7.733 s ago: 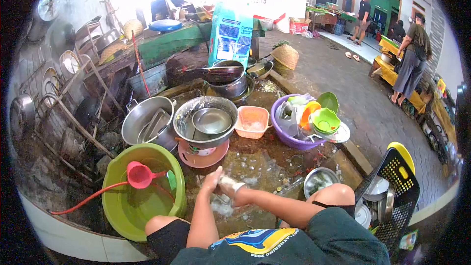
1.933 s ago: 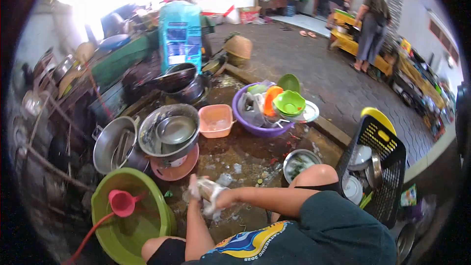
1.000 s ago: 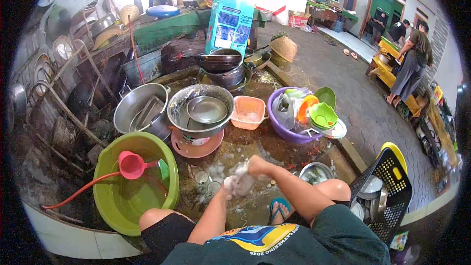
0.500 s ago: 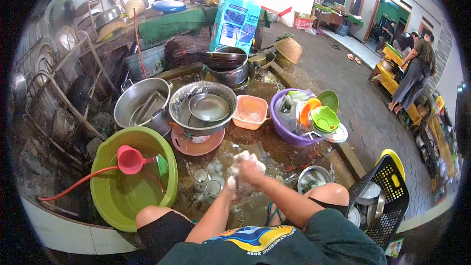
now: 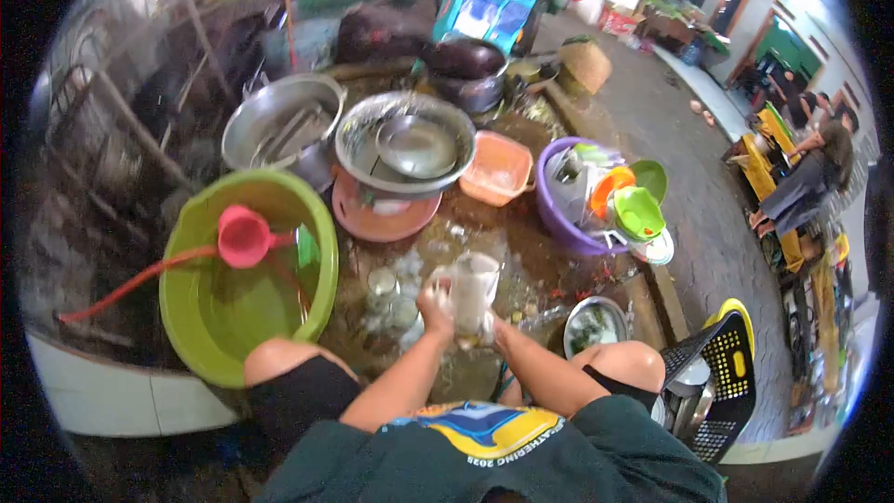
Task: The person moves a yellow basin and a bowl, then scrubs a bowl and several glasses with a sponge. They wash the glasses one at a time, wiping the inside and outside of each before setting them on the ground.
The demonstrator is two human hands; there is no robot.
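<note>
Between my two hands is a pale, see-through mug (image 5: pixel 477 281), blurred by motion, with what looks like a handle on its left side. My left hand (image 5: pixel 436 305) is closed on that side of it. My right hand (image 5: pixel 494 324) grips it low on the right; most of its fingers are hidden or smeared. Just left of my hands, drinking glasses (image 5: pixel 382 281) stand on the wet, sudsy floor. A metal bowl (image 5: pixel 596 324) with greenish scraps in water lies beyond my right forearm.
A green tub (image 5: pixel 177 317) of water with a pink dipper (image 5: pixel 244 237) stands left. Ahead are metal basins (image 5: pixel 349 154), an orange basket (image 5: pixel 495 168) and a purple basin (image 5: pixel 559 219) of dishes. A black crate (image 5: pixel 731 391) is at right. Other people (image 5: pixel 819 163) stand far right.
My hands, earlier pressed together in white suds, are now apart with the mug showing upright between them. The view has tilted down, and the surroundings sit higher in it.
</note>
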